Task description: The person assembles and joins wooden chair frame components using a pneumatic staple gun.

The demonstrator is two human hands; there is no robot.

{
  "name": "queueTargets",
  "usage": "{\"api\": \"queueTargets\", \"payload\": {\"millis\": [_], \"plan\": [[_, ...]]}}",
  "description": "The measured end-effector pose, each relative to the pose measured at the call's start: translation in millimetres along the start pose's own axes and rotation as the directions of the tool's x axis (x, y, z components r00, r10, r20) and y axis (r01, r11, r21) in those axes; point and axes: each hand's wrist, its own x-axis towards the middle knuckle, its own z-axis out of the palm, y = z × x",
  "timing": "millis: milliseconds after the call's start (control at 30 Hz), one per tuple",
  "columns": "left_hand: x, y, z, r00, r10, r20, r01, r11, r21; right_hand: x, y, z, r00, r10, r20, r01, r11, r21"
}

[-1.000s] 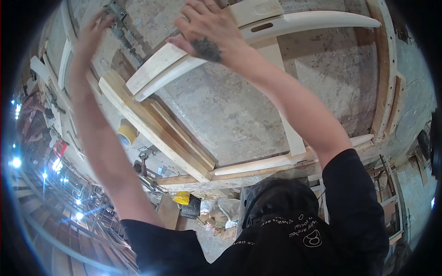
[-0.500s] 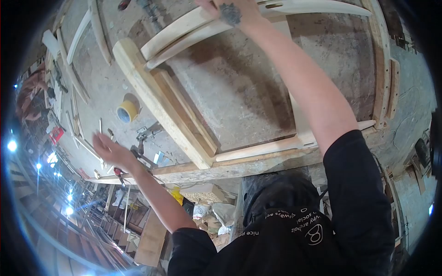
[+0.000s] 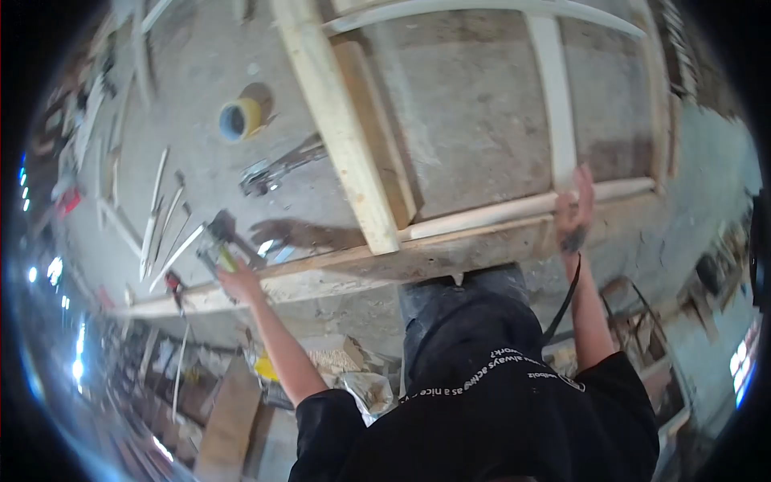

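Observation:
My left hand (image 3: 238, 281) is closed round a blurred grey-green tool (image 3: 218, 249) at the near edge of the work surface. On the right, my right hand (image 3: 574, 215) rests with fingers stretched out on the near rail (image 3: 498, 212) of a pale wooden frame, where a flat crosspiece (image 3: 552, 96) meets it. A thick light beam (image 3: 341, 128) lies across the left end of the frame, with a darker board (image 3: 373, 120) beside it.
A yellow tape roll (image 3: 239, 119) and a metal clamp (image 3: 273, 169) lie left of the beam. Thin wooden strips (image 3: 152, 213) and a red-handled tool (image 3: 173, 285) are further left. Below the edge are a yellow item (image 3: 265, 368) and a brown board (image 3: 229, 422).
My right hand has come back from the far rail to the near one. My left hand, empty before, now holds the grey-green tool. The camera view has shifted.

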Motion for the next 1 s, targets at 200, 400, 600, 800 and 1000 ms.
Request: {"api": "queueTargets", "payload": {"millis": [200, 400, 600, 800, 1000], "plan": [[82, -26, 57, 0.953, -0.105, 0.285, 0.11, 0.994, -0.003, -153, -45, -52, 0.965, 0.257, 0.057, -0.253, 0.965, -0.063], [113, -46, 40, 0.944, -0.101, 0.314, 0.14, 0.985, -0.105, -185, -57, -58, 0.921, 0.378, 0.099, -0.386, 0.918, 0.091], [101, -60, -58, 0.816, -0.109, 0.568, 0.522, 0.563, -0.641, -174, -29, -44, 0.856, 0.506, 0.105, -0.513, 0.809, 0.288], [-47, 74, -205, 0.823, 0.221, 0.523, 0.258, 0.675, -0.691, -174, 43, -37, 0.723, 0.555, 0.412, -0.691, 0.583, 0.427], [-186, 288, -256, 0.523, 0.668, 0.53, -0.111, 0.669, -0.735, -258, 160, -83, 0.666, 0.634, 0.394, -0.74, 0.631, 0.235]]}}
